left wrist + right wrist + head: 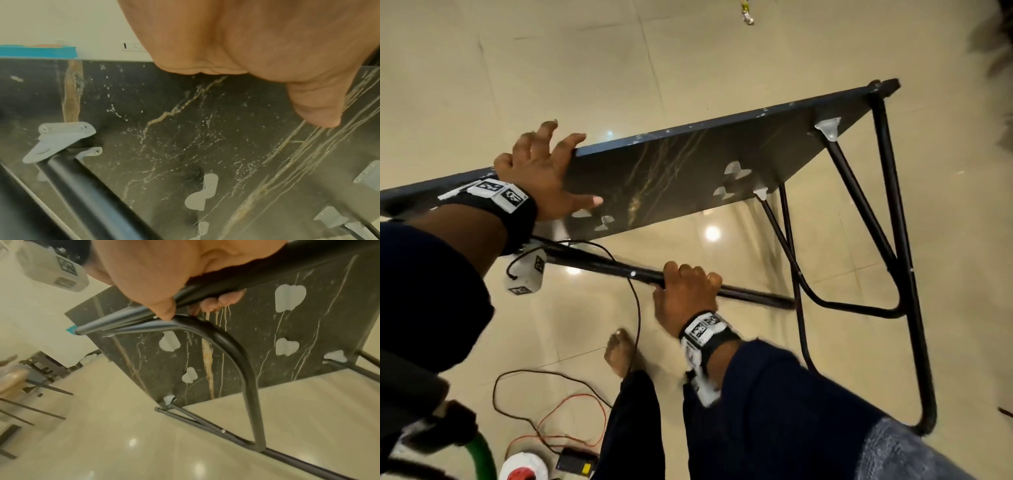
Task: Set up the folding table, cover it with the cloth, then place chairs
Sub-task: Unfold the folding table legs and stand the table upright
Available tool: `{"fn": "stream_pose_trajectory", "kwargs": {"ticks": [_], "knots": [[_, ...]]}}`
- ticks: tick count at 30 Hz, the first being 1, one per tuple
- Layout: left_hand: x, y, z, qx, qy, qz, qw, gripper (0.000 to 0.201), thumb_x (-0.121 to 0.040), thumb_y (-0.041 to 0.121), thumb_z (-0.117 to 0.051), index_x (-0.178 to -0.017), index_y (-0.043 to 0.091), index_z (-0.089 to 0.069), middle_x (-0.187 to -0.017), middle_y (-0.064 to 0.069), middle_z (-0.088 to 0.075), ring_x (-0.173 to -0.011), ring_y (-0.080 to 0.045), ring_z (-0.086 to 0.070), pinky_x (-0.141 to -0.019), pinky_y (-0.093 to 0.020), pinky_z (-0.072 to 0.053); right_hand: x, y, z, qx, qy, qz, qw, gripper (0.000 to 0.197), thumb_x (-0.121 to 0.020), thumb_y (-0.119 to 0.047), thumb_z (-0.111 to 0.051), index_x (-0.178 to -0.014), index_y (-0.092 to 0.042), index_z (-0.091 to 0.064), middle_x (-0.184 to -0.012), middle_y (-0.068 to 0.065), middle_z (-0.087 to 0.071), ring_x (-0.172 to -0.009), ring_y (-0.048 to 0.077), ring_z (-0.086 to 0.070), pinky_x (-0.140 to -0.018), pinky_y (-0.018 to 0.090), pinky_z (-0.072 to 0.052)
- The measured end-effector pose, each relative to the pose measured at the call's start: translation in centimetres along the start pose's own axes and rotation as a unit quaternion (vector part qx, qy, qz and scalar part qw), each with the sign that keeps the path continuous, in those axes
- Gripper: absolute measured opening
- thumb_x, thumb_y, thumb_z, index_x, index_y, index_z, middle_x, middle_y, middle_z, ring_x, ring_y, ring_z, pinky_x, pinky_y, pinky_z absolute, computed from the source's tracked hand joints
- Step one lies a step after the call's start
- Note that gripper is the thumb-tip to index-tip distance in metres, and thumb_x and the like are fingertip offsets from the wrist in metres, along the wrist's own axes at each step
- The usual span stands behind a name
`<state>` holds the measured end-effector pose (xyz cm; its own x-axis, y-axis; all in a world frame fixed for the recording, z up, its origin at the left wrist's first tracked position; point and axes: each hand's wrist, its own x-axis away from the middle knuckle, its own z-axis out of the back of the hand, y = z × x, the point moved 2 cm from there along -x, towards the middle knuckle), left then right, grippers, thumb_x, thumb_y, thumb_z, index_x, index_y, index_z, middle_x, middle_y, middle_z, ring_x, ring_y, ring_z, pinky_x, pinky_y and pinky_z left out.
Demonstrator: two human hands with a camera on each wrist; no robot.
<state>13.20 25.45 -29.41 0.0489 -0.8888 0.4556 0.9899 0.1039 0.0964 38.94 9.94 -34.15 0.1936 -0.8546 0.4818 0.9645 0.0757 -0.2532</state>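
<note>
The folding table stands on its side, its dark marbled underside with white brackets facing me. My left hand holds the upper edge near the left end, fingers curled over the edge and thumb pressed on the underside. Lower down, my right hand grips a black leg tube, seen wrapped round the leg tube in the right wrist view. The other leg frame at the right end is swung out from the board. No cloth is in view.
Orange and black cables lie on the glossy tiled floor by my bare foot. A white and red object, a small dark device and a green tube sit at the bottom left. Chairs stand by the wall.
</note>
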Motion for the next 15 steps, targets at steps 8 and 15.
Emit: {"fn": "stream_pose_trajectory", "kwargs": {"ticks": [8,15], "knots": [[0.4,0.5,-0.2,-0.005,0.02,0.023,1.0,0.112,-0.063,0.076,-0.076,-0.149,0.051,-0.009,-0.165,0.009,-0.003,-0.151,-0.037,-0.014,-0.114,-0.067,-0.023,11.0,-5.5,-7.2,-0.022,-0.133,0.057,0.989,0.074,-0.077,-0.033,-0.062,-0.142,-0.011,-0.034,-0.127,0.027,-0.054,-0.117,0.049,-0.049,-0.094,0.065,-0.035],[1.6,1.1,-0.9,0.004,0.034,0.025,0.999,0.111,-0.064,0.068,-0.081,-0.15,0.049,-0.014,-0.165,0.004,-0.004,-0.15,-0.04,-0.015,-0.113,-0.069,-0.021,13.2,-8.3,-8.2,-0.012,-0.189,0.168,0.967,0.069,-0.062,-0.041,-0.075,-0.123,-0.021,-0.051,-0.098,0.007,-0.058,-0.094,0.03,-0.058,-0.093,0.049,-0.053]]}}
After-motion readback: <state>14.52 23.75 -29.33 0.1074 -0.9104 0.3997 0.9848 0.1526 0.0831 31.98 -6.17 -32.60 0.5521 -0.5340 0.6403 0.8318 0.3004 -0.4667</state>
